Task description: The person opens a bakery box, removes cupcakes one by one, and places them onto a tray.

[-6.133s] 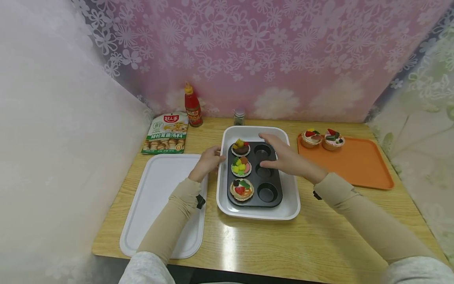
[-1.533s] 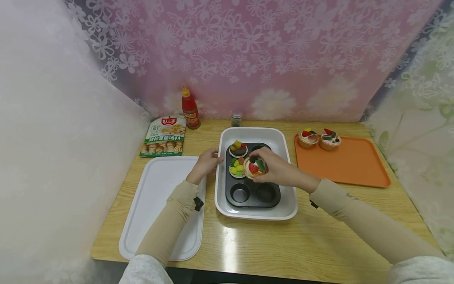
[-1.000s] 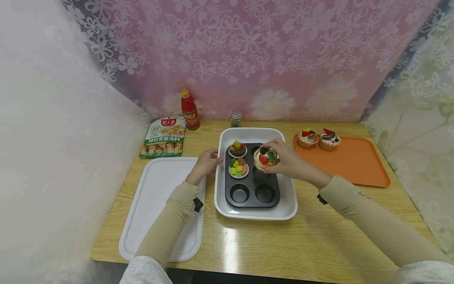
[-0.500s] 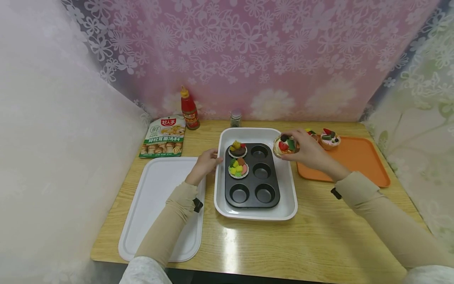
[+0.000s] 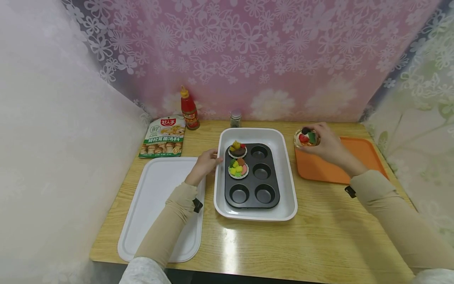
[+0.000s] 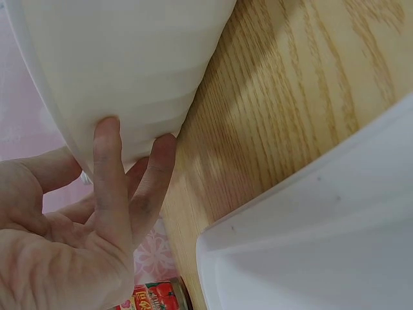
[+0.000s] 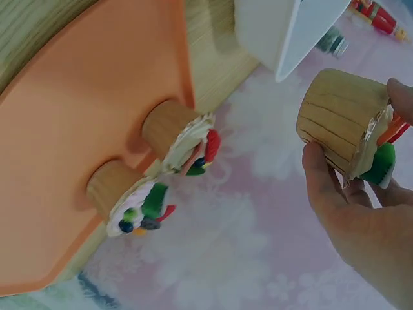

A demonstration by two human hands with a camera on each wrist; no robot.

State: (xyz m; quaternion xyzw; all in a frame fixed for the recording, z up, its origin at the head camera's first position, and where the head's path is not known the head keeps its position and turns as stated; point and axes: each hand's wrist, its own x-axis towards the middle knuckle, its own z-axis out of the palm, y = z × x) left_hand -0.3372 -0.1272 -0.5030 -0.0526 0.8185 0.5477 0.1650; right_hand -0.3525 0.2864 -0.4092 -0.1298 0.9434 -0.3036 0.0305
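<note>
My right hand (image 5: 328, 144) grips a toy cupcake (image 7: 345, 119) topped with cream, strawberry and green leaf, held above the orange tray (image 5: 319, 169). On that tray stand two more cupcakes (image 7: 171, 132), hidden in the head view behind the hand. With my left hand (image 5: 205, 165) I hold the left side of a deep white tray (image 5: 289, 197); the fingertips press its outer wall in the left wrist view, thumb at the rim. Inside lies a black muffin pan (image 5: 252, 177). Its left column carries a chocolate cupcake (image 5: 237, 150) and a cupcake with yellow cubes (image 5: 238, 169); the other cups are bare.
A flat white tray (image 5: 159, 209) lies at left. Behind it are a green-and-white food pouch (image 5: 164, 136) and a red sauce bottle (image 5: 189, 110). A small spice jar (image 5: 235, 119) stands behind the deep tray. Curtains close off the back and sides.
The right hand took the strawberry cupcake from the pan's front left cup, lifted it and carried it right, over the orange tray. The left hand has stayed at the deep tray's side.
</note>
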